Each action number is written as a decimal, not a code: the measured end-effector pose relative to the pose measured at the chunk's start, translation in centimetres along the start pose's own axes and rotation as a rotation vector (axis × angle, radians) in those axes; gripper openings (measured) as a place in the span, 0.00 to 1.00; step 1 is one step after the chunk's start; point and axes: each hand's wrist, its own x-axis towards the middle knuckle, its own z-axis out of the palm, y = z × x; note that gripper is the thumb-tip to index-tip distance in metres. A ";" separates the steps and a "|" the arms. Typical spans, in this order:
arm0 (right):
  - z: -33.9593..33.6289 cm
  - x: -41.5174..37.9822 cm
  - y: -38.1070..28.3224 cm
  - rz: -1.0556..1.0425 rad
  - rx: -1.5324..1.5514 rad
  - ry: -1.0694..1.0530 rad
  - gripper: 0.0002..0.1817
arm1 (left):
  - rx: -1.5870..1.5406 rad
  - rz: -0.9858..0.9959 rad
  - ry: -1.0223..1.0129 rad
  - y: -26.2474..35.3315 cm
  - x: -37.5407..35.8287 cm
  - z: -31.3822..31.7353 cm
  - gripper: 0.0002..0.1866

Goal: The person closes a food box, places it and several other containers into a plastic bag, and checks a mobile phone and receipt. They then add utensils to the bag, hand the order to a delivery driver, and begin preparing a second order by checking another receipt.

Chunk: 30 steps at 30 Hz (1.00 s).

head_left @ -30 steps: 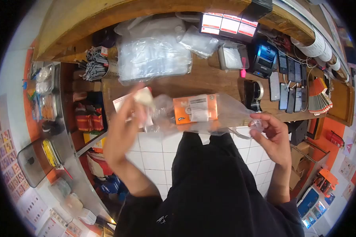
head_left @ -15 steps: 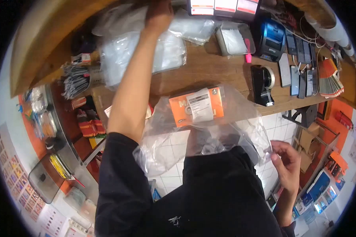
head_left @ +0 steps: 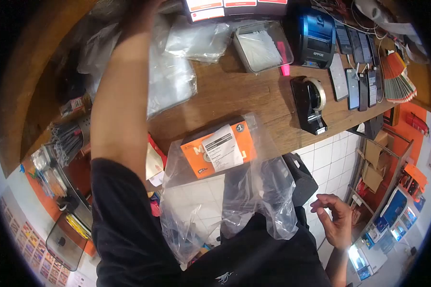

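Observation:
An orange box (head_left: 220, 152) with a white printed label (head_left: 220, 147) stuck on its face lies at the table's near edge. A clear plastic bag (head_left: 277, 196) surrounds it and hangs loosely off the edge in front of my body. To the right of the bag and apart from it, my right hand (head_left: 336, 221) is in the air, fingers bent but parted from the thumb, with nothing in it. My left arm reaches far up past a pile of clear plastic bags (head_left: 172, 83). My left hand (head_left: 141, 10) is dark and blurred at the top edge, its fingers hidden.
On the wooden table (head_left: 244, 98) stand a tape dispenser (head_left: 311, 105), a clear tub (head_left: 261, 48) with a pink-handled tool (head_left: 283, 60), and a blue-black label printer (head_left: 316, 38). Several phones (head_left: 353, 88) lie on the right. A screen (head_left: 234, 8) glows at the back.
My right hand has let go of the bag's edge, and the bag now hangs down more. My left arm has reached farther up and left. The view has shifted.

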 end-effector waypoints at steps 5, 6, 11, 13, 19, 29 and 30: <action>-0.3 0.7 1.3 -0.035 -0.067 -0.019 0.14 | 0.384 -0.296 0.387 9.6 -7.8 -1.3 0.28; -0.2 0.8 1.3 -0.052 -0.089 -0.025 0.15 | 0.364 -0.282 0.382 9.9 -8.3 -1.6 0.27; -0.3 1.3 0.7 -0.102 -0.150 -0.061 0.15 | 0.365 -0.319 0.329 9.1 -12.9 -4.1 0.20; -0.3 1.7 0.3 -0.113 -0.163 -0.075 0.14 | 0.350 -0.360 0.321 9.2 -15.7 -5.3 0.18; 1.8 6.7 -5.1 -0.278 -0.002 -0.103 0.12 | 0.043 -0.294 0.674 15.8 -32.0 -2.9 0.15; 14.8 15.7 -13.9 -0.445 0.657 -0.545 0.25 | -0.368 -0.178 0.074 24.1 -43.9 6.6 0.15; 14.8 15.1 -14.4 -0.438 0.628 -0.576 0.25 | -0.199 -0.027 -0.019 23.5 -44.1 6.0 0.15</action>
